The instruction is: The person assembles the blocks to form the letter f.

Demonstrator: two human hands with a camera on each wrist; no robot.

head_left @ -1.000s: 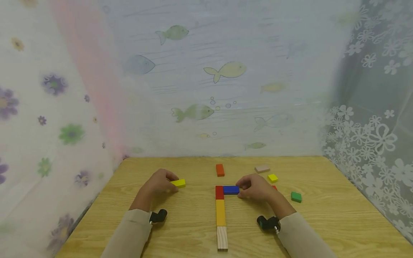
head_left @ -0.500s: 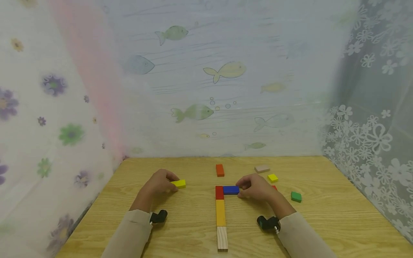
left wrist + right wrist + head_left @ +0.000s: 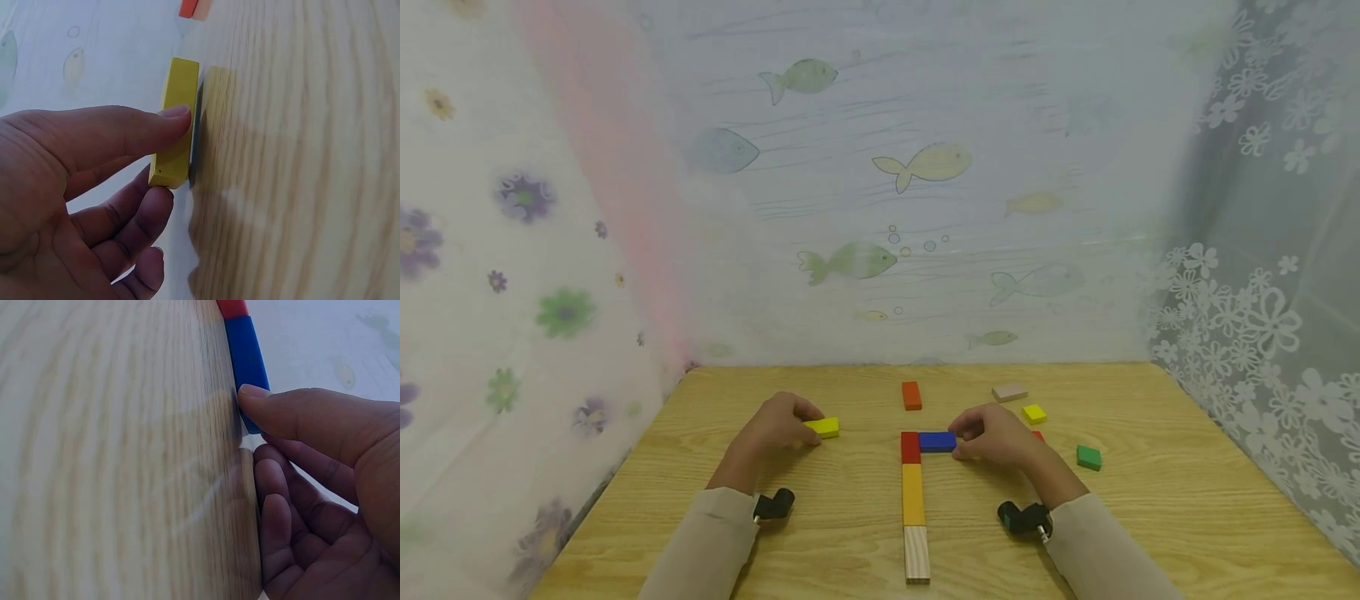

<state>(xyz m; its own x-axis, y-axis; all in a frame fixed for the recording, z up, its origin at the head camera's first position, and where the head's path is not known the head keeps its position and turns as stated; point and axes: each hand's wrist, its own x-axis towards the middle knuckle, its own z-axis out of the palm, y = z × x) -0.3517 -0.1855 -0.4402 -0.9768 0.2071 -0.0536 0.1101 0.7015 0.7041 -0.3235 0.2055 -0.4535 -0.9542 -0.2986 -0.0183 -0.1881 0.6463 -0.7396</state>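
My left hand pinches a yellow block between thumb and fingers, close over the wooden table. At the table's middle my right hand holds the right end of a blue block with thumb and fingers. The blue block lies flat, its left end against a red block. From that red block a yellow-orange block and a plain wood block run in a line toward the near edge. The right wrist view shows the thumb on the blue block.
An orange-red block lies behind the row. At the back right are a plain wood block, a small yellow block and a green block. Another red block is partly hidden by the right hand.
My left hand has shifted slightly to the right with the yellow block. The right hand and the blue block stay in place.
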